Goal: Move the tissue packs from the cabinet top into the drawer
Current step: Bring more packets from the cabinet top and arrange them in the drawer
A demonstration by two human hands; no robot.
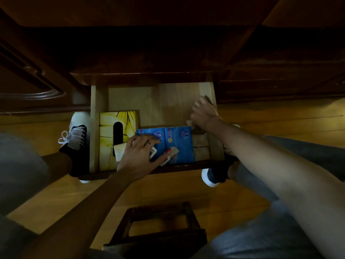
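The person's left hand (138,154) lies low and forward, palm down, fingers spread and fairly straight, with a ring on one finger. Its bare forearm runs back toward the lower left. The right hand (204,114) is farther forward and higher than the left, well apart from it, its back to the camera and its fingers curled downward; motion blur hides how they close. The right forearm, also bare, stretches back toward the lower right.
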